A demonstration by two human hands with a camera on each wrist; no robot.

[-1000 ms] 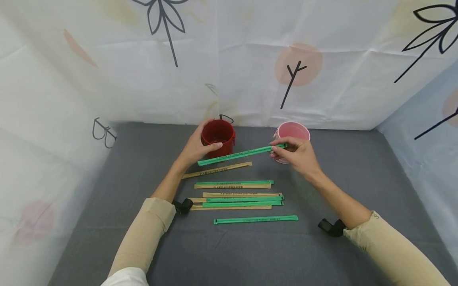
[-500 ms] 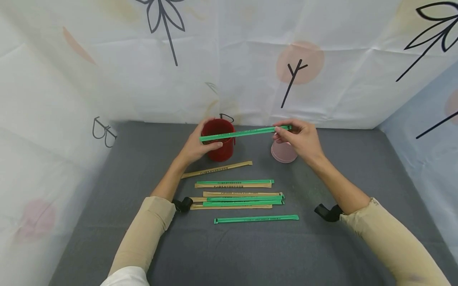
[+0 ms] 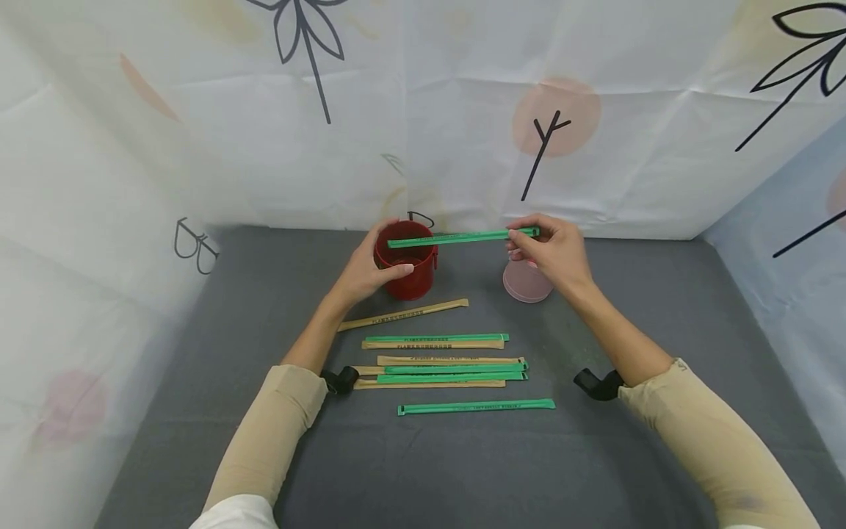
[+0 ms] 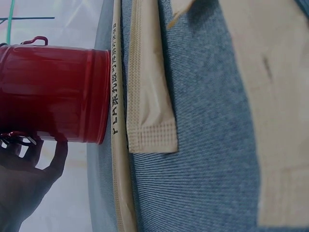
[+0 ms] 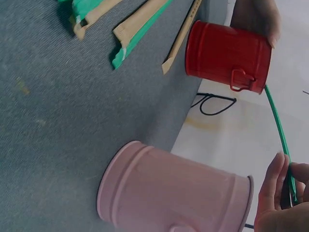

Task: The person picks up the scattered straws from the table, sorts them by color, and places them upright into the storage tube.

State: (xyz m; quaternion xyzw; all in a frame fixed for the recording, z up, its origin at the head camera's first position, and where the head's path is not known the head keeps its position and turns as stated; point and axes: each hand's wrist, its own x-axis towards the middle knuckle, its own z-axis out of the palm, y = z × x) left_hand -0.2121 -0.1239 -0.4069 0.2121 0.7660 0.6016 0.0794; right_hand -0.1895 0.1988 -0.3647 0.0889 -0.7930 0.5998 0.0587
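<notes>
My left hand holds the red bucket from its left side, thumb across the front. In the left wrist view the red bucket stands on the cloth with my fingers at its side. My right hand pinches one end of a green-wrapped straw. The straw's free end lies across the red bucket's mouth in the head view. From the right wrist, the green-wrapped straw reaches to the bucket's rim; whether it touches is unclear. A pink bucket stands below my right hand, which hides much of it in the head view.
Several green- and tan-wrapped straws lie on the grey cloth: a tan straw near the red bucket, a mixed group in the middle, and a single green straw nearest me. A patterned white curtain stands behind the buckets.
My right hand has risen away from me with the green straw, from in front of the buckets to rim height. The straw's free end now crosses the red bucket's mouth. My left hand stays put.
</notes>
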